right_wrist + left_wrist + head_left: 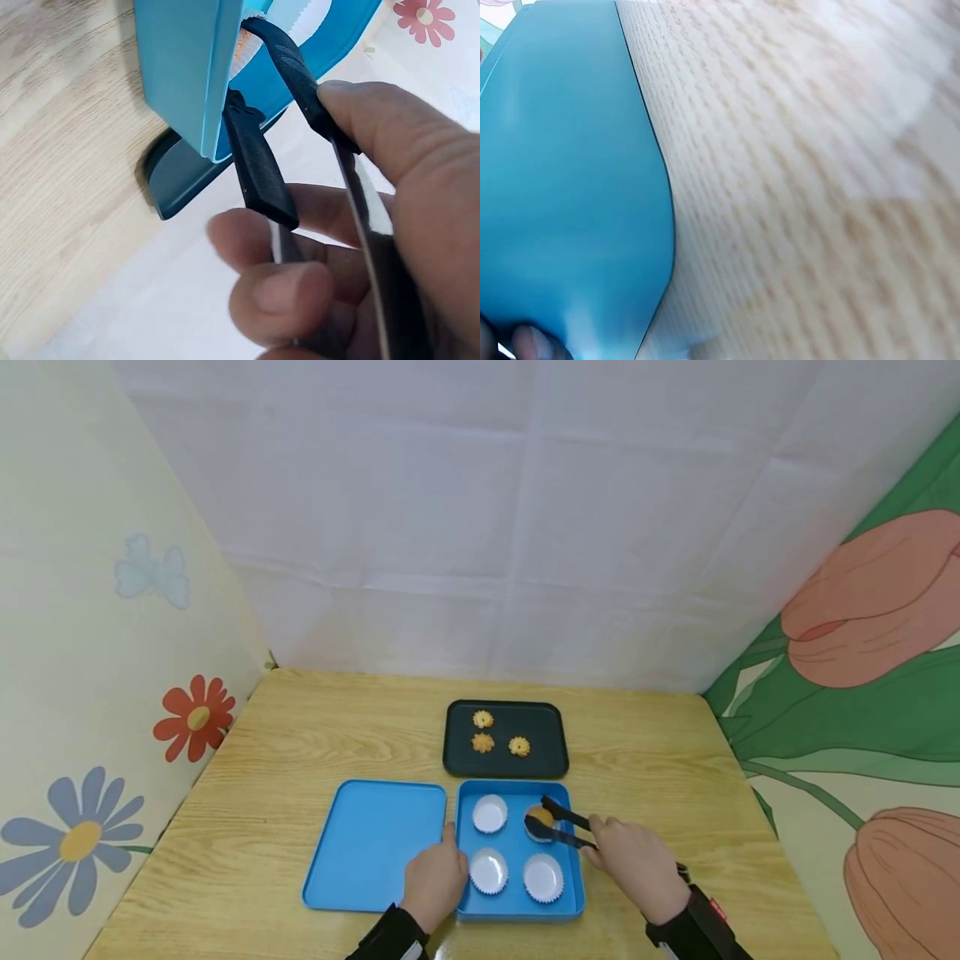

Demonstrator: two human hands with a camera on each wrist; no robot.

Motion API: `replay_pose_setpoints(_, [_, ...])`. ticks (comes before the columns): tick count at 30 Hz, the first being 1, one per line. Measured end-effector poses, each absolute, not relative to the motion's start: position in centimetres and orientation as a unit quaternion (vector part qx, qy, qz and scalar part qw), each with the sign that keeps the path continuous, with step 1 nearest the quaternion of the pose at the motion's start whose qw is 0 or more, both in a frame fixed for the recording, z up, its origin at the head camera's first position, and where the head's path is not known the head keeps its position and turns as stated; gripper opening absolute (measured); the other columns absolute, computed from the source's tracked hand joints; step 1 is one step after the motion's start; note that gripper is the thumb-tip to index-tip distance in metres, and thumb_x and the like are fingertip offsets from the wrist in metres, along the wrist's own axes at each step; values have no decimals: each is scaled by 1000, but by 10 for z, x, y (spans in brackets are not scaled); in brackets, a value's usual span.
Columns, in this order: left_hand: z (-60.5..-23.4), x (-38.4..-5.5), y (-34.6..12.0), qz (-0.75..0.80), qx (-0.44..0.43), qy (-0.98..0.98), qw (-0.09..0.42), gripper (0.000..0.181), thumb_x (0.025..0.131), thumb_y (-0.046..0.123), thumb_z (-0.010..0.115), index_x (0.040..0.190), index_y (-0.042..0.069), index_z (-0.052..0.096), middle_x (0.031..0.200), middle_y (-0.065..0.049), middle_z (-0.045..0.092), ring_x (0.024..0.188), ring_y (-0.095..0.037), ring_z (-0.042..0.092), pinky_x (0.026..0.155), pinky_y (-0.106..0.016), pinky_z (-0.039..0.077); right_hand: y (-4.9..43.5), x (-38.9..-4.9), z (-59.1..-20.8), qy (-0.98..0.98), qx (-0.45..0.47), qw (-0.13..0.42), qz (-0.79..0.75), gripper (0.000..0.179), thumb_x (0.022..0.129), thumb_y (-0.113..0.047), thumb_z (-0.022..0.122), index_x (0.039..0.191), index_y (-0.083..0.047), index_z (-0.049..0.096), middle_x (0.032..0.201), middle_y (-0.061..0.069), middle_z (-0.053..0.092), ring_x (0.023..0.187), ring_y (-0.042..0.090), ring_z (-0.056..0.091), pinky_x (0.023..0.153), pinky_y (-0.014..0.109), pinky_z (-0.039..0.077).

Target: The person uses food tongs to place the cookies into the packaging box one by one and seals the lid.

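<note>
My right hand (637,864) holds a pair of black-tipped metal tongs (262,169), the thumb on one arm and fingers on the other. Their tips reach into the back right white paper cup of the blue box (517,908), one on either side of a golden-brown cookie (542,816). In the right wrist view the box wall partly hides that cookie. My left hand (437,881) touches the left side of the box with its index finger straight. At the lower left of the left wrist view, fingertips (534,343) show against the blue wall.
Three more white paper cups, such as the front right cup (543,877), sit in the box. Left of it lies a flat blue lid (375,843). Behind, a dark tray (540,714) bears three cookies. A white cloth (487,527) hangs along the table's back edge.
</note>
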State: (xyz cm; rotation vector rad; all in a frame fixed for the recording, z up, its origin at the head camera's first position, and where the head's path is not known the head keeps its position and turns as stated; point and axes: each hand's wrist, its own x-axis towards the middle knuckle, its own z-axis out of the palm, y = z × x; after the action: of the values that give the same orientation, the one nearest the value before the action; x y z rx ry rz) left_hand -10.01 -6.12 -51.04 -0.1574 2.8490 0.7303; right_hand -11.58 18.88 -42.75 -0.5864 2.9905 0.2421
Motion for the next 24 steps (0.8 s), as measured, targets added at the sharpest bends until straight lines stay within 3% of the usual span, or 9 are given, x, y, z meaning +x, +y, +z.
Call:
replay_pose_setpoints(15, [-509,-100,-61,251,-52,961,100,48,89,18,49,130,-6,44,54,-6,47,51,-16,48,46,-34,38,187,-122,-403,977,-201,-15,77,49,77,-43,67,103,-2,65,70,8,60,43,9,44,36,25,33])
replay_pose_setpoints(21, [-511,-101,-61,244,-55,963,99,47,89,17,49,130,-6,44,56,-6,49,52,-17,50,46,-35,39,192,-153,-398,979,-191,-60,24,51,81,-40,65,112,0,60,74,9,61,47,10,45,36,22,32])
replay_pose_setpoints(24, [-511,-101,-61,244,-56,962,104,47,89,18,49,129,-6,44,57,-7,50,54,-17,51,48,-36,41,194,-175,-407,979,-196,-63,6,49,82,-39,64,110,1,60,71,9,58,47,11,43,37,23,34])
